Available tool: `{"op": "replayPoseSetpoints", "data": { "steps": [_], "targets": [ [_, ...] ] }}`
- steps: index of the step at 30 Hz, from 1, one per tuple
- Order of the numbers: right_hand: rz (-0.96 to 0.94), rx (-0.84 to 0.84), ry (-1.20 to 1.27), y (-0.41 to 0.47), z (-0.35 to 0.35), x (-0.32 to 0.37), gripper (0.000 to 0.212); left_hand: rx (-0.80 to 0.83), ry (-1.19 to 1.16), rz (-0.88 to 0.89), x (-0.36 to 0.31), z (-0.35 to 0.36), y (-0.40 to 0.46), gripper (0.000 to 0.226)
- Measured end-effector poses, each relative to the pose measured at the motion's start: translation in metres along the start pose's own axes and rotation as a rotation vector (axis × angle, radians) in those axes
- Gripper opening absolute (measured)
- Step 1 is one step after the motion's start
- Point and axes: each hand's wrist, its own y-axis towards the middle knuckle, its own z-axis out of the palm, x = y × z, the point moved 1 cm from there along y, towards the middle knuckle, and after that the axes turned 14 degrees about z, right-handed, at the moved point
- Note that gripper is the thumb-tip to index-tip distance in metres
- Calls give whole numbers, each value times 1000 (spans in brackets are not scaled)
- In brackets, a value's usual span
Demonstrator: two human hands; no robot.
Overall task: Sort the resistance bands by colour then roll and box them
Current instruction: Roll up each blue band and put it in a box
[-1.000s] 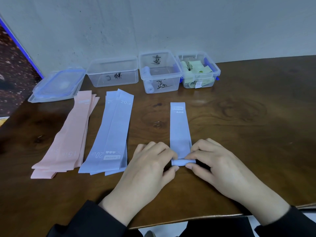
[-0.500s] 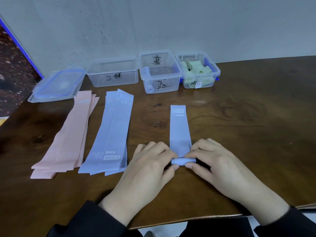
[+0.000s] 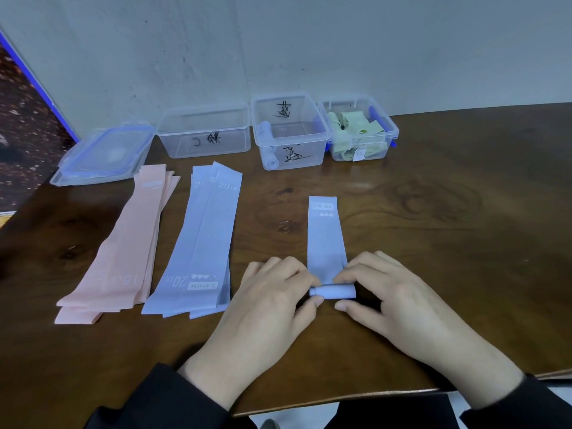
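A thin, matte blue band [image 3: 326, 239] lies flat on the table [image 3: 433, 243], running away from the person; its near end is wound into a small tight roll [image 3: 335, 291], its far end printed with a white label and small heart marks. To the left lies a pile of the same flat blue bands [image 3: 198, 243], marked 20 LB and MEDIUM, and beside it a pile of soft pink bands [image 3: 123, 249] marked 15 LB, both fanned a little at the ends.

The table is dark brown wood with a glossy, knotted grain and stands against a plain pale wall [image 3: 278, 41]. Along the wall stand three clear plastic boxes with handwritten marks: the left box [image 3: 204, 131] holds nothing I can see, the middle box [image 3: 289, 131] holds rolled blue bands, and the right box [image 3: 360, 131] holds rolled pale green bands. A clear lid [image 3: 103, 153] with blue clips lies at the far left.

The left hand [image 3: 272, 298] and right hand [image 3: 399, 298] rest on the table at either end of the roll, fingers curled over it and thumbs tucked under its near side, pinching it between them. Dark sleeves cover both wrists
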Motion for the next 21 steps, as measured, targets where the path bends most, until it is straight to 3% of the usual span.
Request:
{"op": "replayPoseSetpoints", "data": {
  "steps": [4, 9, 14, 21],
  "targets": [
    [1, -1, -17, 0, 0, 0, 24, 14, -16, -2, 0, -2, 0, 35],
    [-7, 4, -8, 0, 0, 1, 26, 9, 0, 12, 1, -1, 0, 18],
    [2, 7, 3, 0, -1, 1, 23, 8, 1, 7, 0, -1, 0, 32],
    [-3, -2, 2, -1, 0, 0, 35, 12, -15, 2, 1, 0, 0, 30]
  ]
}}
